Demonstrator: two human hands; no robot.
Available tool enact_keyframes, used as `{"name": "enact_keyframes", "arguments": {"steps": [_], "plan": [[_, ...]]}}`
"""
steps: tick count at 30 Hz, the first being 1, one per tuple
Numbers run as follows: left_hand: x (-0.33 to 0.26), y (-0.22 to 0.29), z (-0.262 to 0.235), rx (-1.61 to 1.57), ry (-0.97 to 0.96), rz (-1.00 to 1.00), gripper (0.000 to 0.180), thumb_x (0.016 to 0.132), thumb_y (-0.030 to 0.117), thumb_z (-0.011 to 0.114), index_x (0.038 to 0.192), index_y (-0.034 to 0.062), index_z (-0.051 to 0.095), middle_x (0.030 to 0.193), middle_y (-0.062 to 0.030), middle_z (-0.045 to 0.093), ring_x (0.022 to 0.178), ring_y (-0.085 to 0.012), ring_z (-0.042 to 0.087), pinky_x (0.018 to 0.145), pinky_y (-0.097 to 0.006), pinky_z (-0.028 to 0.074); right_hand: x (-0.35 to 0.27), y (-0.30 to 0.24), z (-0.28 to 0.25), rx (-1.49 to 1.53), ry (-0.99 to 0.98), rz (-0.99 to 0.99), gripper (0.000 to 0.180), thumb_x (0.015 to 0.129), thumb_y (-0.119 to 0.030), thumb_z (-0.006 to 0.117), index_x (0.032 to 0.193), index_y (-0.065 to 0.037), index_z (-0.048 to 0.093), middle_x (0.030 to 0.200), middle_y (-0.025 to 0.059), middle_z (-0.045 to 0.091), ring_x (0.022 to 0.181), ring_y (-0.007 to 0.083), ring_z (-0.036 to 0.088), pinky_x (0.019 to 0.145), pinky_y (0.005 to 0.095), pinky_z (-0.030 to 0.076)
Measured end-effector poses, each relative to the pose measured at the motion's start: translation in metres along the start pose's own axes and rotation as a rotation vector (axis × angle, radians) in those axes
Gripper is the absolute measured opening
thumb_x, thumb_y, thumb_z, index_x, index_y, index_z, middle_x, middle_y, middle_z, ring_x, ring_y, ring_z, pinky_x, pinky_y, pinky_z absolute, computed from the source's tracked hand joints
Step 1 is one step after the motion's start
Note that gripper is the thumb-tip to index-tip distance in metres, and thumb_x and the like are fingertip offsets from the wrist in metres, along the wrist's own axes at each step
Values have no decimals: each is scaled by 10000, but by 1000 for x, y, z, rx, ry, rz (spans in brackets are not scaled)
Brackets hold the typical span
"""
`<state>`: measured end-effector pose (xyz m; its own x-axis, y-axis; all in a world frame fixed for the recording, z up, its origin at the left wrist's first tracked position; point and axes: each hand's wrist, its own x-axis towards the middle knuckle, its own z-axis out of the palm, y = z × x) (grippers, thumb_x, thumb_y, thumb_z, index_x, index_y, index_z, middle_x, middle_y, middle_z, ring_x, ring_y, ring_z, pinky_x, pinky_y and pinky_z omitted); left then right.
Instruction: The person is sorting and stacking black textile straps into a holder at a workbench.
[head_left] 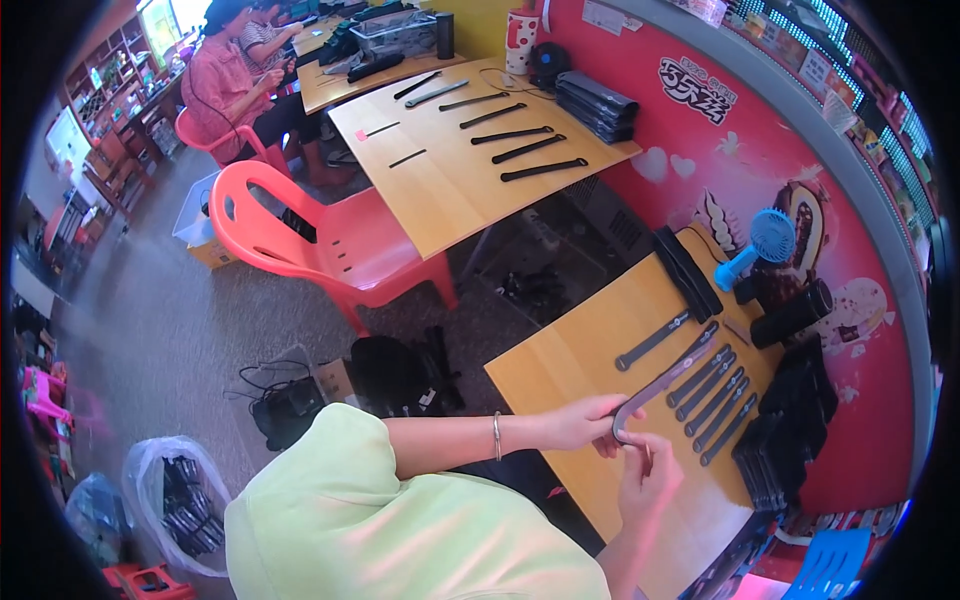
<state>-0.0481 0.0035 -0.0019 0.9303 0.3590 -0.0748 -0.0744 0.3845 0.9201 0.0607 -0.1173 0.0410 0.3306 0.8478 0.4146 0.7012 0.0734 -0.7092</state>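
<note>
A long dark strap (pixel 662 384) with a rounded end stretches up over the near table from my two hands. My left hand (pixel 582 422), with a bracelet at the wrist, is closed on the strap near its lower end. The fingers of my right hand (pixel 648 468) pinch that curled end from the other side. Just right of the held strap, several similar black straps (pixel 710 398) lie side by side on the wooden table (pixel 545 370). One more strap (pixel 652 342) lies apart, farther left.
Black flat pieces (pixel 765 465) are stacked along the right edge. A blue fan (pixel 770 235) and black cylinder (pixel 792 312) stand behind. Another table (pixel 430 210) holds more straps, beside a red chair (pixel 350 255). Two seated people work farther off. A bag of black pieces (pixel 185 500) sits lower left.
</note>
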Motion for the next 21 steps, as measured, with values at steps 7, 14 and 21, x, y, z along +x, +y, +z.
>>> {"name": "enact_keyframes", "arguments": {"steps": [7,14,21], "plan": [[8,-8,3,-108,-20,-31,266,971,167,387,1205,88,483,802,39,499,653,-27,457,574,-185,377,9,4,17,-27,73,-100,365,651,70,724,987,-65,673,918,75,660,630,110,572,510,206,406],[3,7,-6,237,-258,66,220,964,171,408,1107,37,509,824,1,478,744,-78,423,668,-240,381,15,42,1,479,242,269,79,842,5,616,914,4,647,796,68,658,630,59,528,508,172,330],[-1,5,-35,352,-414,95,230,975,215,409,1067,34,517,889,-24,475,826,-108,428,735,-257,390,33,93,-41,689,517,475,135,916,-162,583,958,-41,626,750,20,616,485,-2,353,419,170,233]]}}
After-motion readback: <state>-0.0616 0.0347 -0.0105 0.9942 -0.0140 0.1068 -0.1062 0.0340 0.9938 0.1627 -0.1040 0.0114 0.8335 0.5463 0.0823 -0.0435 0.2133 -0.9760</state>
